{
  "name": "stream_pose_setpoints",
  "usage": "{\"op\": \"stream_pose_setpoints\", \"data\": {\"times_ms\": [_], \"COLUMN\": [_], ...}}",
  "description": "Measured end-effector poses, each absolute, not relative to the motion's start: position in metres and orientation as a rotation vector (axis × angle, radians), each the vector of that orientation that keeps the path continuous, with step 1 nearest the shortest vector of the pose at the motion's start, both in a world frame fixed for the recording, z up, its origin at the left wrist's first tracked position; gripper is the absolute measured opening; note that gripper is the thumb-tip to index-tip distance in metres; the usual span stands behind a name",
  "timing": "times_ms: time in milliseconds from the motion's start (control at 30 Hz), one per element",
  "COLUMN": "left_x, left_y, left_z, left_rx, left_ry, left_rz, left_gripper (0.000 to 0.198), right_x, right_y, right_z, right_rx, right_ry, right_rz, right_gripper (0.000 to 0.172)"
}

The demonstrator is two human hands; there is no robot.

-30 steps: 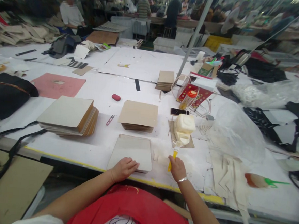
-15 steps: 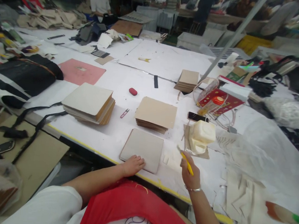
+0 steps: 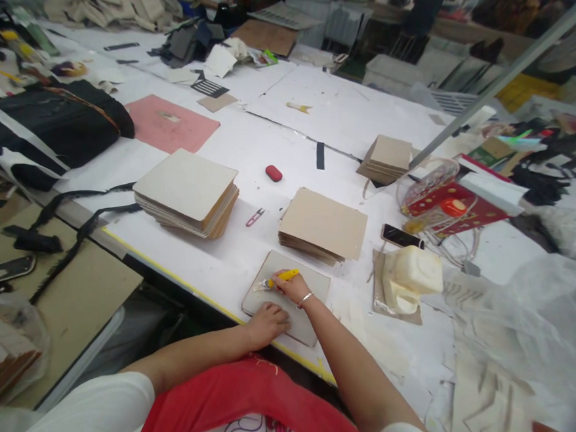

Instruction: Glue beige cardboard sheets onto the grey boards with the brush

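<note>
A grey rectangular board (image 3: 305,322) lies near the table's front edge. On its near left part rests my left hand (image 3: 266,325), palm down, fingers lying on the surface and holding nothing. My right hand (image 3: 290,287) is closed round a yellow-handled brush (image 3: 284,276). Its pale tip touches the far left part of the board, where a whitish smear shows. Just behind is a stack of tan boards (image 3: 324,225), and farther left a taller stack of grey-topped boards (image 3: 186,186). A cut-open cream plastic container (image 3: 412,274) stands on a cardboard piece to the right.
Between the stacks lie small pink thread snips (image 3: 255,217) and a red oval case (image 3: 274,173). A phone (image 3: 402,236) and a red box (image 3: 457,195) are at the right. A grey pole (image 3: 499,86) rises beyond. Clear plastic sheeting (image 3: 546,326) covers the right side.
My right hand has moved left with the brush, from beside the container onto the board. My left hand stays on the board. The view has shifted slightly.
</note>
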State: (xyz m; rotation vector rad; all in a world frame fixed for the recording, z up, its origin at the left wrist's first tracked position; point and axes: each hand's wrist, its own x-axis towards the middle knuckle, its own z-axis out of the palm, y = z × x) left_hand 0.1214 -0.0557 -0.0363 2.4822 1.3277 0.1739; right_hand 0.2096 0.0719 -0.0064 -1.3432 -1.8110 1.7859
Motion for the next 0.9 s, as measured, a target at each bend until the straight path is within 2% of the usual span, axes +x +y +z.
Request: {"op": "stream_pose_setpoints", "data": {"times_ms": [233, 467, 567, 700, 800, 900], "left_x": [0.117, 0.119, 0.120, 0.121, 0.123, 0.125], "left_y": [-0.054, -0.055, -0.054, -0.053, -0.053, -0.056], "left_z": [-0.047, -0.046, -0.045, -0.043, -0.041, -0.037], "left_rx": [2.381, 2.339, 2.330, 2.336, 2.345, 2.355], "left_ry": [1.359, 1.357, 1.351, 1.339, 1.336, 1.352], "left_rz": [0.268, 0.320, 0.319, 0.307, 0.288, 0.259], "left_gripper": [0.025, 0.024, 0.023, 0.024, 0.024, 0.024], "right_x": [0.221, 0.321, 0.349, 0.357, 0.357, 0.359], "right_y": [0.101, 0.082, 0.065, 0.019, -0.029, -0.067], "right_z": [-0.020, -0.011, -0.002, -0.002, -0.005, 0.002], "right_rx": [-1.615, -1.899, -1.828, -1.470, -1.312, -1.270], "right_ry": [-1.542, -1.453, -1.673, -2.380, -2.676, -2.690], "right_rz": [1.399, 1.082, 0.833, 0.491, 0.395, 0.411], "right_gripper": [0.032, 0.035, 0.034, 0.029, 0.028, 0.027]}}
